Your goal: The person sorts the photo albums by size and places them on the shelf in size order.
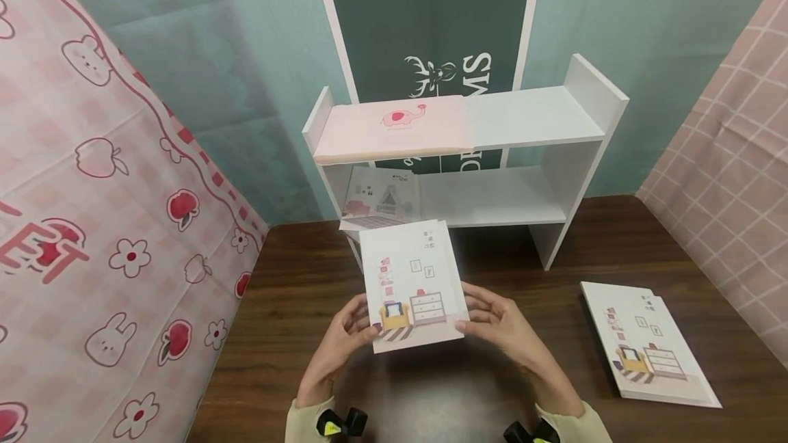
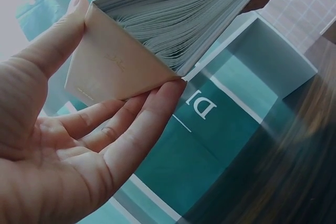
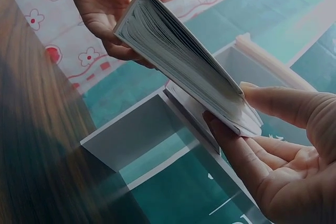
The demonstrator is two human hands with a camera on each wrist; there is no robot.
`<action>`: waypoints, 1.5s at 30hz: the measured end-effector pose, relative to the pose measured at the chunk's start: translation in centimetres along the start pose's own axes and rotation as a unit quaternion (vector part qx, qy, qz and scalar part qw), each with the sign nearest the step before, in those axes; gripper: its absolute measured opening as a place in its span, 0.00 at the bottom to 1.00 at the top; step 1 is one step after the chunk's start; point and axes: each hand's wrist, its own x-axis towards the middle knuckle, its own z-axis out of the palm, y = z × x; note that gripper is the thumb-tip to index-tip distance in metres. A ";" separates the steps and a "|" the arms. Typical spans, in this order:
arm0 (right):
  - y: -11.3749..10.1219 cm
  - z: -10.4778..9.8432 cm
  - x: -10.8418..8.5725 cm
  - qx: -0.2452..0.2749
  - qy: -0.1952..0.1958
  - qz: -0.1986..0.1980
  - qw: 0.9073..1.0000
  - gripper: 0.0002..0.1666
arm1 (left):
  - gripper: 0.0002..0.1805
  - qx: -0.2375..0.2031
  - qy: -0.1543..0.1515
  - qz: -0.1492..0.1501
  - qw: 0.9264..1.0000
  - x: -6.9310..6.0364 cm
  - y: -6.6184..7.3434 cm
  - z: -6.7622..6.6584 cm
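Observation:
A thick white book (image 1: 409,272) with a drawing of a yellow armchair and a chest of drawers is held up in front of the shelf, its cover facing up. My left hand (image 1: 338,344) grips its spine side. In the left wrist view the thumb and fingers span the pale spine (image 2: 121,61). The opposite edge is pinched by my right hand (image 1: 507,327), thumb on the cover and fingers beneath. Page edges (image 3: 173,61) fan slightly apart in the right wrist view. On the shelf's lower tier, at the left, leans another illustrated book (image 1: 384,190).
A white two-tier shelf (image 1: 492,197) stands at the back of the dark wooden table (image 1: 295,272). Pink cloth (image 1: 369,132) with an elephant covers the left of its top board. Matching white books (image 1: 659,333) lie at the right. Patterned curtains (image 1: 129,258) hang at the left.

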 end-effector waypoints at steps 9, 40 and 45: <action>-0.1 -0.2 -0.1 0.003 0.011 0.019 1.000 0.41 | 0.32 0.008 0.008 -0.010 1.000 0.3 -0.1 0.3; -0.3 -1.5 -0.5 -0.015 0.029 0.006 0.999 0.41 | 0.32 0.004 -0.007 -0.019 1.000 2.0 0.0 0.9; -0.2 -1.7 -0.6 -0.013 0.034 0.011 0.999 0.41 | 0.33 -0.003 -0.009 -0.015 1.000 2.3 -0.1 1.1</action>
